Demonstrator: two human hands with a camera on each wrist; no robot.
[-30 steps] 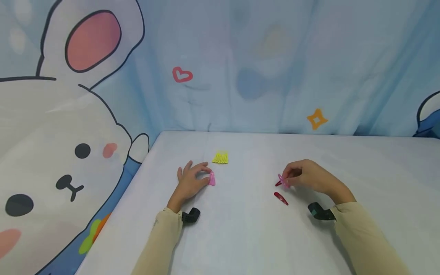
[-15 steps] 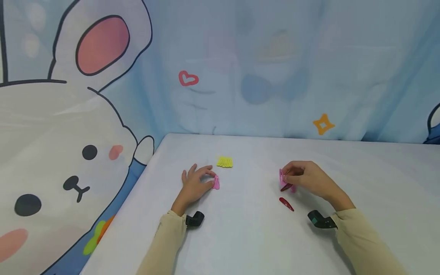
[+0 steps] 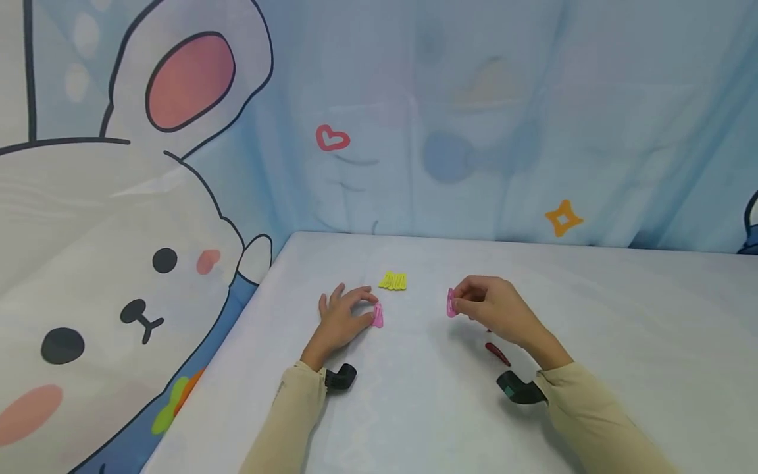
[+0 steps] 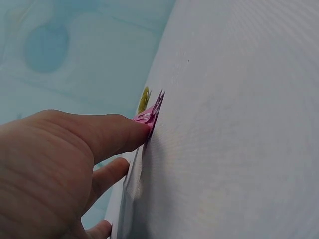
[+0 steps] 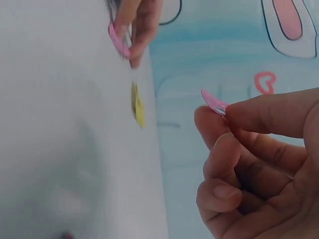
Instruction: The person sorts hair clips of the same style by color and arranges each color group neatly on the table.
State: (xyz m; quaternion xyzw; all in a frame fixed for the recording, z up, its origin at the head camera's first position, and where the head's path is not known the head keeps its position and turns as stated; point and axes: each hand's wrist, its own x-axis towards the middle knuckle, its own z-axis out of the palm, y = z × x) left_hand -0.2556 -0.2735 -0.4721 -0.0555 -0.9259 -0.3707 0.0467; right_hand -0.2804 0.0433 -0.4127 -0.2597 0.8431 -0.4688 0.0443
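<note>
Toward the left of the white table, my left hand point(image 3: 340, 327) pinches a small group of pink hair clips point(image 3: 378, 316) between thumb and forefinger; its other fingers are spread. The left wrist view shows these pink clips point(image 4: 144, 117) standing at the thumb tip. My right hand point(image 3: 497, 311) holds a single pink hair clip point(image 3: 451, 303) between thumb and forefinger, above the table. In the right wrist view that clip point(image 5: 213, 102) sticks out past the fingertips. A row of yellow hair clips point(image 3: 393, 281) lies just beyond the left hand.
A dark red hair clip point(image 3: 497, 354) lies below the right hand; a bit of another red piece point(image 3: 488, 330) shows at the hand's edge, mostly hidden. The white table point(image 3: 414, 408) ends at a blue printed curtain point(image 3: 474, 131) behind and a cartoon panel at left.
My right hand has picked a pink clip from beside the red ones and carried it left, toward the left hand. The left hand keeps its pinch on the pink clips. The camera view has shifted slightly.
</note>
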